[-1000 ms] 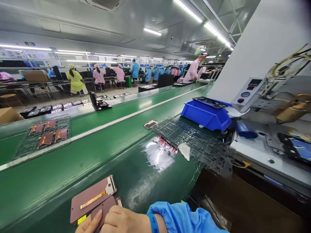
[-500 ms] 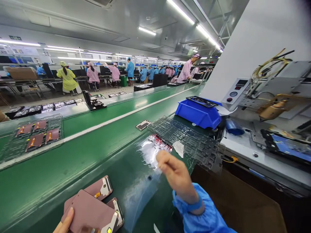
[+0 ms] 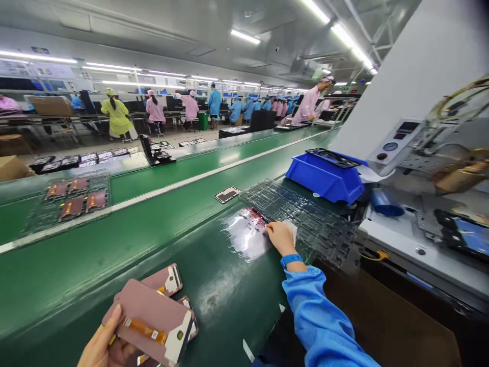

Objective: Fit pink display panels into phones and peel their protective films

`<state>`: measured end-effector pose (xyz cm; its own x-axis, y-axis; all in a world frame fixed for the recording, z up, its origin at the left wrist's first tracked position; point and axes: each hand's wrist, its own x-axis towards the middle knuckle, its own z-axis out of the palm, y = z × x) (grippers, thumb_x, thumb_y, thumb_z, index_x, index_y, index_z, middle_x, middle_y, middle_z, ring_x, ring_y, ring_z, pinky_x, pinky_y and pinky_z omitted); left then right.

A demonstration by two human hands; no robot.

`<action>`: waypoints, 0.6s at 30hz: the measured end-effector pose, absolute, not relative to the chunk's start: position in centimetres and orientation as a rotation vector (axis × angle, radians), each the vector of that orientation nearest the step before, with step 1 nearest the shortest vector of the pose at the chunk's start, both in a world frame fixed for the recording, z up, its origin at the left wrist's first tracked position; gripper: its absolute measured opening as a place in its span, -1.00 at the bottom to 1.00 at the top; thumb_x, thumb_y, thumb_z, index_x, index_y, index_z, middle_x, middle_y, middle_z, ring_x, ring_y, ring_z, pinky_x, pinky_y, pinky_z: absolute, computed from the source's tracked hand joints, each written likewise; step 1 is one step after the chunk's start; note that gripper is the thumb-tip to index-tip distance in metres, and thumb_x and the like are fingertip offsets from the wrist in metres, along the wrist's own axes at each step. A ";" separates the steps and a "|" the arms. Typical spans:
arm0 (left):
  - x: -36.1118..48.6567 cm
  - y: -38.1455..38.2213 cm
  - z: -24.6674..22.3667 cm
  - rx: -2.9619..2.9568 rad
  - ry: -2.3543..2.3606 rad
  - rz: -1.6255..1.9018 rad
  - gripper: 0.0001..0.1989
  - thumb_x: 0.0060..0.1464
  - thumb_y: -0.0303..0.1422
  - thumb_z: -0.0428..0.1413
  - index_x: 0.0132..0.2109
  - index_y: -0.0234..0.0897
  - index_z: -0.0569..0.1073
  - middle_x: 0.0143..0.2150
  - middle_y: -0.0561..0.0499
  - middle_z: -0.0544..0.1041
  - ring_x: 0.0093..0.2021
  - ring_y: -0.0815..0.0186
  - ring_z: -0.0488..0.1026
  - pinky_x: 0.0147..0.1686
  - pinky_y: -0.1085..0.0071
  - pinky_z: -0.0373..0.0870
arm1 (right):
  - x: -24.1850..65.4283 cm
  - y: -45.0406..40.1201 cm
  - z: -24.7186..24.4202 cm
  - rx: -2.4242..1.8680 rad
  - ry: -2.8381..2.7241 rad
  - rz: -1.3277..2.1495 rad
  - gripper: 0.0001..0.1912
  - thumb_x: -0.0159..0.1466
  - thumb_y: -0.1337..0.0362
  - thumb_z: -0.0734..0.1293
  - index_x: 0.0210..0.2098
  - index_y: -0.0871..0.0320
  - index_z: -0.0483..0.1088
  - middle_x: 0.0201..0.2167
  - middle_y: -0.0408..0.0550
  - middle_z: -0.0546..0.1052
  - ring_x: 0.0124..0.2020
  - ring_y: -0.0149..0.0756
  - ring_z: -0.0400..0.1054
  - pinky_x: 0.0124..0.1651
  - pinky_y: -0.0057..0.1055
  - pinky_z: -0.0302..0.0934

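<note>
On the green conveyor belt [image 3: 214, 290] — our left hand [image 3: 107, 344] clenches a phone display module [image 3: 153, 318]; our right fingers [image 3: 270, 228] touch a clear plastic bag [image 3: 244, 237], pinching or not we cannot tell.

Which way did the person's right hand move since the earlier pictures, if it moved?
Yes: the right hand moved forward, away from the person and closer to the blue plastic bin.

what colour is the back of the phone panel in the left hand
The panel back is dusty pink; the head view shows it.
</note>
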<state>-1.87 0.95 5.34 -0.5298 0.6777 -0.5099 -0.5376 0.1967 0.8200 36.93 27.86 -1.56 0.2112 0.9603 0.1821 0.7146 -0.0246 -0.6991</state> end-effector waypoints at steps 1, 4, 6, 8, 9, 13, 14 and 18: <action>-1.8 0.9 5.9 0.163 1.483 1.567 -0.62 0.08 -0.54 0.17 0.07 -0.25 0.46 -0.25 0.02 0.68 -0.34 0.22 0.64 -0.47 0.41 0.63 | 36.9 27.6 -1.7 -1.795 -1.562 0.446 -0.81 0.25 0.18 0.36 -0.31 0.21 0.43 -0.19 0.02 0.47 -0.02 -0.09 0.30 0.11 -0.05 0.10; -1.2 1.0 7.5 0.220 1.435 1.620 -0.72 0.11 -0.51 0.13 -0.01 -0.33 0.50 -0.21 -0.05 0.66 -0.33 0.25 0.62 -0.39 0.37 0.63 | 36.4 26.7 -1.3 -1.728 -1.560 0.466 -0.71 0.18 0.23 0.35 -0.14 0.26 0.44 0.05 0.30 0.34 0.22 0.22 0.00 0.21 0.15 -0.16; -0.8 1.3 8.4 0.240 1.401 1.599 -0.73 0.10 -0.45 0.17 -0.03 -0.36 0.51 -0.23 -0.07 0.65 -0.35 0.24 0.60 -0.40 0.35 0.62 | 35.1 26.1 -0.4 -1.633 -1.571 0.563 -0.52 0.18 0.13 0.33 0.00 0.31 0.38 0.17 0.40 0.21 0.28 0.31 -0.16 0.24 0.24 -0.28; -0.4 1.9 9.0 0.276 1.374 1.566 -0.72 0.08 -0.39 0.21 -0.04 -0.36 0.50 -0.26 -0.07 0.63 -0.36 0.24 0.59 -0.39 0.33 0.62 | 32.9 24.9 0.7 -1.483 -1.633 0.777 -0.43 0.16 -0.02 0.34 0.01 0.28 0.38 0.14 0.36 0.27 0.24 0.27 -0.02 0.25 0.22 -0.20; -0.2 2.3 9.2 0.299 1.360 1.545 -0.72 0.07 -0.36 0.22 -0.06 -0.35 0.50 -0.27 -0.06 0.62 -0.37 0.25 0.58 -0.39 0.32 0.61 | 31.5 24.0 1.2 -1.385 -1.677 0.922 -0.41 0.14 -0.11 0.34 -0.04 0.23 0.41 0.07 0.29 0.36 0.17 0.20 0.13 0.24 0.17 -0.09; 1.1 4.6 9.3 0.403 1.300 1.409 -0.71 0.01 -0.26 0.29 -0.16 -0.33 0.50 -0.35 0.00 0.57 -0.40 0.32 0.54 -0.37 0.37 0.58 | 24.8 19.6 2.5 -0.924 -1.802 1.638 -0.23 0.14 -0.42 0.15 -0.26 0.16 0.52 -0.24 0.11 0.59 -0.20 -0.09 0.48 -0.02 -0.11 0.32; 1.5 5.3 9.2 0.434 1.274 1.379 -0.71 0.00 -0.25 0.30 -0.19 -0.33 0.50 -0.36 0.02 0.56 -0.40 0.36 0.52 -0.37 0.42 0.56 | 23.3 18.6 2.6 -0.799 -1.749 1.872 -0.13 0.16 -0.46 0.03 -0.29 0.19 0.52 -0.28 0.13 0.60 -0.25 -0.11 0.50 -0.07 -0.13 0.34; 3.1 8.7 8.5 0.651 1.164 1.172 -0.68 0.08 -0.09 0.22 -0.28 -0.28 0.45 -0.56 0.11 0.45 -0.64 0.45 0.34 -0.58 0.50 0.37 | 19.5 16.9 1.9 -0.448 -1.423 2.431 0.05 0.15 -0.50 -0.14 -0.16 0.29 0.48 -0.30 0.18 0.59 -0.30 -0.12 0.52 -0.16 -0.14 0.38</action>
<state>3.13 8.66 8.55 -0.0419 0.9357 -0.3504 -0.3569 0.3136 0.8799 19.48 16.93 1.86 -0.9103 0.3964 -0.1197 -0.0896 -0.4710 -0.8776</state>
